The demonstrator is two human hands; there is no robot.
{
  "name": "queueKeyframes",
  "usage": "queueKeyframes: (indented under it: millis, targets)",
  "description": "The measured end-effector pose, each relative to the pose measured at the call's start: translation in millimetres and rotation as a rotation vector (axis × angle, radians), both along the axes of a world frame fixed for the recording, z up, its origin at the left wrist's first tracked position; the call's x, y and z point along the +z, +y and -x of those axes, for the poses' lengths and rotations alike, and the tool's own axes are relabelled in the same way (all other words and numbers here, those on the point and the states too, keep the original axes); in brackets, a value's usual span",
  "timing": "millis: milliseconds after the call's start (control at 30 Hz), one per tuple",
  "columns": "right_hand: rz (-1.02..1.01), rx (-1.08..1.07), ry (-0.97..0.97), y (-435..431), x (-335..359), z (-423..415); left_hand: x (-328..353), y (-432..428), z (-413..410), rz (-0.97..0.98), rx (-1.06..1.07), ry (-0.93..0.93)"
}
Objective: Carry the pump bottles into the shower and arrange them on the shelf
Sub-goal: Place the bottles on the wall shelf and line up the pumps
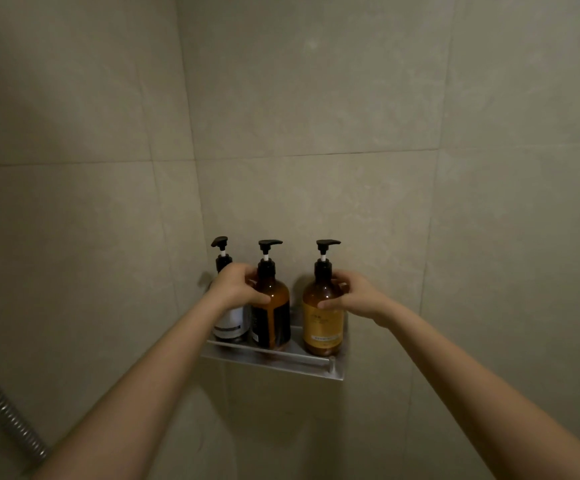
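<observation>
Beige stone-look tiled walls [316, 98] meet in a corner, and a small brushed-metal shelf with a low front rail [281, 358] is fixed to the right-hand wall just beside that corner. Three pump bottles stand upright in a row on the shelf, each with a black pump head. Nearest the corner is a bottle with a pale white-and-grey label [231, 323], its upper body hidden behind the left hand. Touching it or just beside it stands a dark amber bottle with a black label [274, 313]. Apart from that one, at the right end of the shelf, stands an amber bottle with a yellow label [321, 323].

Both bare forearms reach up from the bottom of the view. The left hand [236, 289] is curled around the shoulder of the dark amber bottle, thumb lying across its front and fingers wrapping toward the neck; the hand also covers the top of the pale-labelled bottle, and whether it touches that one I cannot tell. The right hand [357, 294] comes in from the right and clasps the yellow-labelled bottle at its shoulder, thumb on the front face above the label and fingers bent around by the black collar.

A ribbed metal shower hose [1, 407] runs diagonally across the lower left corner
</observation>
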State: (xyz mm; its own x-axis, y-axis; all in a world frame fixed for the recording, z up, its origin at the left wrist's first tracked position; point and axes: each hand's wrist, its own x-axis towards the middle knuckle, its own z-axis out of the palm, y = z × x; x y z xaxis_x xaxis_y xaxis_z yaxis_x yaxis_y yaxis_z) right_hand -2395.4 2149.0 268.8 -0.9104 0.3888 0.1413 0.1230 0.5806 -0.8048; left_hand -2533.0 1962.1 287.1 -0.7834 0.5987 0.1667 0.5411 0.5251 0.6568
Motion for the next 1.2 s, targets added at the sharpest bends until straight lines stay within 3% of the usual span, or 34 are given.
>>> queueKeyframes:
  millis: [167,367,600,767,933,1200]
  targets:
    - [-0.010,-0.007,-0.003,0.2,0.5,0.7,-2.9,-0.5,2.7,-0.053,-0.025,-0.021]
    - [-0.016,-0.003,-0.006,-1.3,0.5,1.3,-4.8,7.0,-8.4,-0.009,0.141,0.167]
    - [-0.008,0.000,-0.017,-0.1,0.1,0.9,3.3,12.1,-0.7,-0.035,0.018,-0.110]
    - [-0.016,0.013,-0.023,-0.4,1.3,3.0,-6.3,15.3,-4.5,-0.027,0.089,0.024]
    - [-0.006,0.038,-0.041,1.4,2.0,1.9,5.6,14.4,-0.9,0.028,-0.003,-0.097]
    - [-0.007,0.034,-0.028,-1.5,2.0,2.5,-1.2,14.3,4.5,0.006,-0.084,-0.131]
